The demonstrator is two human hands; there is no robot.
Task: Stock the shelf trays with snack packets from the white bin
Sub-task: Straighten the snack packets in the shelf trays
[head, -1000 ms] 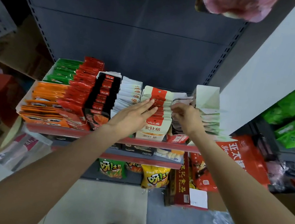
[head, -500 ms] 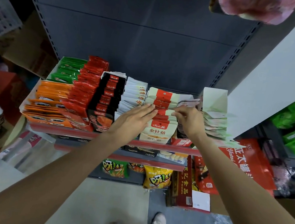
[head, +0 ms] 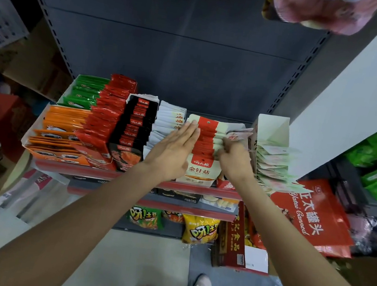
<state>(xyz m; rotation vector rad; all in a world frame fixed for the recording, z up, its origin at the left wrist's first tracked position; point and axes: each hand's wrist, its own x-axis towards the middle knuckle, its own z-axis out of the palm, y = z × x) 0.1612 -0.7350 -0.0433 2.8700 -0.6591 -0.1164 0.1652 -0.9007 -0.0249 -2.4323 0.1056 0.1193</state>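
Nearest the camera, two bare forearms reach up from the tiled floor toward the red-edged shelf (head: 138,179). The left hand (head: 171,151) lies flat with fingers straight and together, palm pressed on the left side of the row of cream-and-red snack packets (head: 204,142), holding nothing. The right hand (head: 234,157) has its fingers curled into the right side of that same row, its grip closed on the packet edges; how many packets it has hold of cannot be told. The packets are flat, glossy pouches standing in an overlapping file, front to back. To their left sit parallel files: white packets (head: 167,123), black packets (head: 134,125) in a white card tray, red packets (head: 108,117), then orange packets (head: 64,123) and green packets (head: 85,90) in an open card tray. To the right, an upright white cardboard tray (head: 272,130) holds pale green packets (head: 274,164) spilling past the shelf edge. Below, a lower shelf carries yellow and green crisp bags (head: 199,230). Behind the trays the shelf backs onto a dark grey metal panel (head: 170,55) with slotted uprights, and open space lies above the packet tops.
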